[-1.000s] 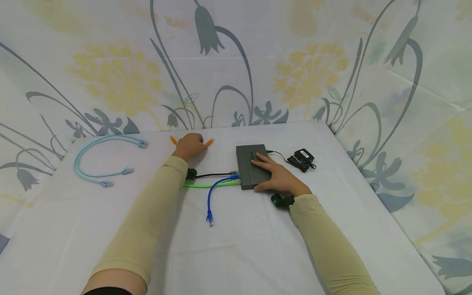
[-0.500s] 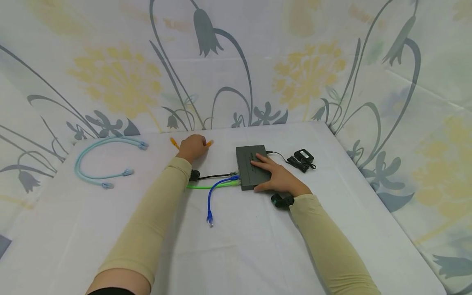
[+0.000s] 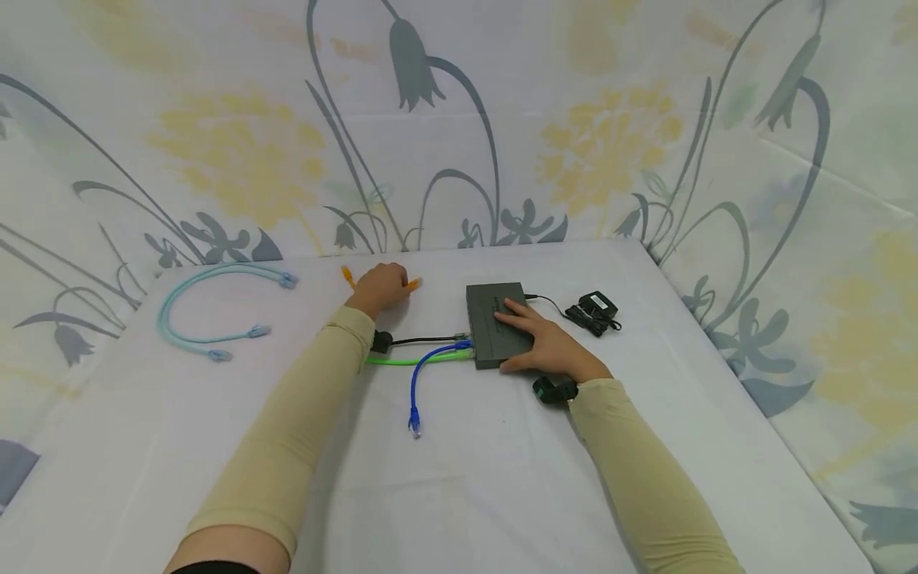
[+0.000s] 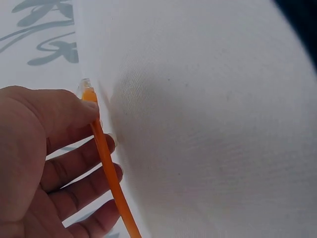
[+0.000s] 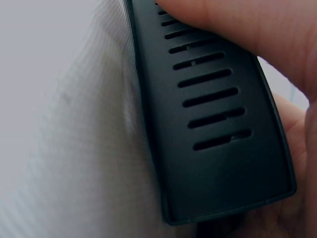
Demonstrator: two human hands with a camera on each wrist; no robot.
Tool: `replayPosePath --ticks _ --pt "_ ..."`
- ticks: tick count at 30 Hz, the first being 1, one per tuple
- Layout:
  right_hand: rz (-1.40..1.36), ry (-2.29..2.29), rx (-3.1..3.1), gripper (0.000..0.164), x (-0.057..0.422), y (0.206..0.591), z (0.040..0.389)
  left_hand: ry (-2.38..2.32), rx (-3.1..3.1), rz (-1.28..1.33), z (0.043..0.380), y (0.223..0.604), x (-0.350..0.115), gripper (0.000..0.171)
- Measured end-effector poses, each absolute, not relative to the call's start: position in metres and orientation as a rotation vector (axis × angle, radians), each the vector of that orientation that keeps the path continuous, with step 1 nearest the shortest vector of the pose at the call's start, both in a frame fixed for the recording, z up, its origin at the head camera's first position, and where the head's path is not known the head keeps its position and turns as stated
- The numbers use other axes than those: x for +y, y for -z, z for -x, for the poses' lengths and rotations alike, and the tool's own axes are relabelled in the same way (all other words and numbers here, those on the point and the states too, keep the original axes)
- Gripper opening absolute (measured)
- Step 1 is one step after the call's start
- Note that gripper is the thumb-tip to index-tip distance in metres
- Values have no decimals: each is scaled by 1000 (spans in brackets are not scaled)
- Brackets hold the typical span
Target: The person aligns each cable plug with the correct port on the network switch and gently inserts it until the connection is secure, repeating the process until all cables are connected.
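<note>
My left hand (image 3: 378, 288) pinches an orange network cable (image 4: 111, 173) close to its clear plug (image 4: 86, 84). The thumb lies on the cable and the fingers sit behind it. In the head view the hand covers the cable's middle, with an orange end showing on either side. My right hand (image 3: 555, 348) holds a dark grey network switch (image 3: 488, 323), fingers spread over its top and thumb against its slotted near side (image 5: 213, 104). A black cable (image 3: 423, 340), a blue cable (image 3: 413, 387) and a green cable (image 3: 409, 362) run from the switch's left side. The blue cable's other plug lies loose.
A light blue network cable (image 3: 166, 315) lies curved at the table's left, near another pale blue plug (image 3: 218, 355). Right of the switch sits a black power adapter (image 3: 597, 307) with its cord bundled. Flower-patterned cloth (image 3: 459, 119) rises behind the white table (image 3: 459, 494).
The left hand has shifted slightly right at the orange cable. My right hand stays in place on the switch, and the head view has turned a little left.
</note>
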State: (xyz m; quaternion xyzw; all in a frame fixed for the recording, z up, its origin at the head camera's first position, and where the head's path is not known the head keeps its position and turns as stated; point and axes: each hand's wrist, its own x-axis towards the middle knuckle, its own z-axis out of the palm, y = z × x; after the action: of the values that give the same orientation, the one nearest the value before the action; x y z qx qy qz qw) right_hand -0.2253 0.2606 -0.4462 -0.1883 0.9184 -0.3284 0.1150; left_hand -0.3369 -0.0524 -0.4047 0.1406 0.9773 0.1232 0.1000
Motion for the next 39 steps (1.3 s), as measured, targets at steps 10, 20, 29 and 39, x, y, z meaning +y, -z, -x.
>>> replayPosePath --ticks 10,20,29,39 --pt "555 936 2699 95 259 444 224 -364 2856 -438 319 399 -57 30" --pt "549 945 2695 95 259 445 223 -387 2854 -542 312 408 -58 30" --pt "569 931 2701 96 259 445 225 -448 2841 -629 304 412 -60 27" --pt "576 936 2694 96 259 448 227 -438 2788 -735 286 404 -57 26"
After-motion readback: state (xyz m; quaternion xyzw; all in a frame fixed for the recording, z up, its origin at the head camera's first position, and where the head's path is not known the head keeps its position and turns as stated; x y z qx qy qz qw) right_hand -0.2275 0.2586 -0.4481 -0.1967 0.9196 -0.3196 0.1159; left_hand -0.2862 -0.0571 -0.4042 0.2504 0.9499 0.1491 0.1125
